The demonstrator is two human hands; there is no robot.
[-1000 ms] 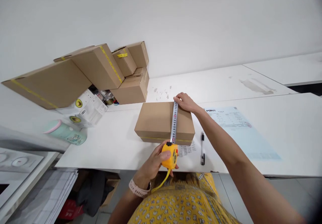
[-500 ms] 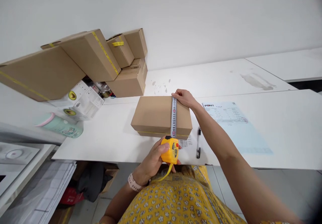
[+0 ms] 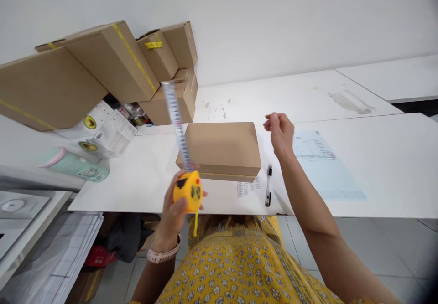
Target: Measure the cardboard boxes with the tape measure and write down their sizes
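The tape measure (image 3: 188, 192) is hovering above the tabletop's (image 3: 137, 193) near edge, its blade extending; the left hand's (image 3: 178, 199) grip is closing around its case. The box (image 3: 222, 145) is lying beside it. The right hand (image 3: 281, 133) is hovering empty, fingers curling.

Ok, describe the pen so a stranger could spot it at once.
On the white table, find the brown box standing apart from the stack. The pen lies off its near right corner, left of the bluish form. It's slim and pale with black ends.
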